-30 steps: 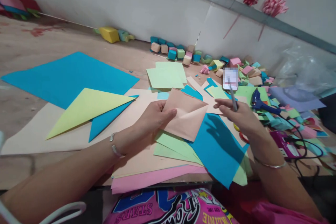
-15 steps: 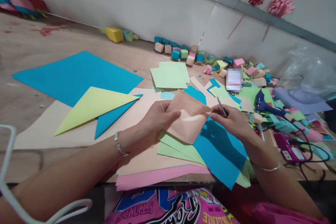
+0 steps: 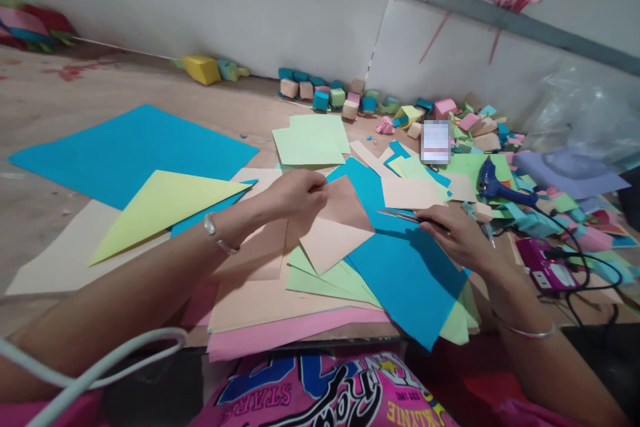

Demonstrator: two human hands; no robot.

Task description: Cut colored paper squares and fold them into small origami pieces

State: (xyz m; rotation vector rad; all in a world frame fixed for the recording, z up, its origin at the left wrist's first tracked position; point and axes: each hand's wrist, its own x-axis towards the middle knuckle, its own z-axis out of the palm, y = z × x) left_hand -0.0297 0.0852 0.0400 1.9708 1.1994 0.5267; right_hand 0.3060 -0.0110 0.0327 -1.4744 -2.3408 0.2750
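Scissors lie in your right hand, whose fingers are bent and closed around the handles. Their long axis runs from this hand toward your left, almost level across the view, and the tips point over the blue sheet. Your left hand has the fingers curled together, and they appear to pinch folded peach paper at its far left edge; the exact grip is partly hidden. This paper is between your two hands, and it reaches toward you and to the right from the left fingers. The left hand is the nearer one, touching it. The scissor tips are apart from it, just beside its right corner and a little farther from your body. Whether the blades are slightly open, I cannot tell. Peach rectangle is just beyond the scissors.
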